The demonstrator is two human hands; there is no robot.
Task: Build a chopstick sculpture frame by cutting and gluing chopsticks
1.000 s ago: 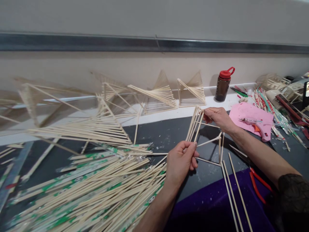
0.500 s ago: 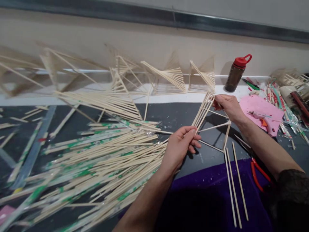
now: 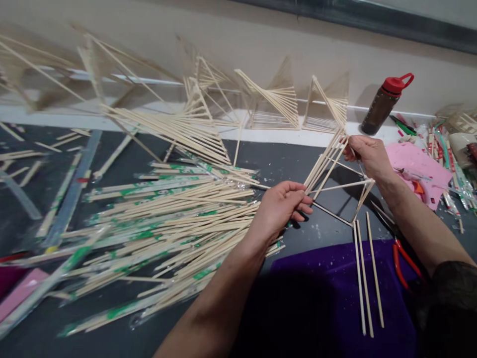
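On the dark counter [image 3: 278, 160], between the person's two hands, stands a small stick frame [image 3: 323, 160], its near corner close to the edge of a purple cloth [image 3: 318, 256]. One side of it carries a slanting fan of pale sticks, set close together at the top. The left hand [image 3: 283, 205] pinches at the fan's lower end with thumb and forefinger, the remaining fingers loosely apart; the right hand [image 3: 367, 153] has its fingertips gathered at the upper end. Exactly which stick each holds is too small to tell.

The step in hand looks like lining up one more stick in the fan, with both ends guided at once. The next move seems to call for steady pressure at each end, so the spacing matches its neighbours, and care not to rack the open frame.

Fixing a joint would probably mean freeing the right hand for the glue gun [image 3: 413, 175], which lies just beyond it on a pink sheet [image 3: 399, 151]. Three loose sticks [image 3: 375, 271] lie over the purple cloth, near red-handled scissors [image 3: 395, 263]. A broad heap of sticks [image 3: 186, 223], partly wrapped, spreads left of the left hand.
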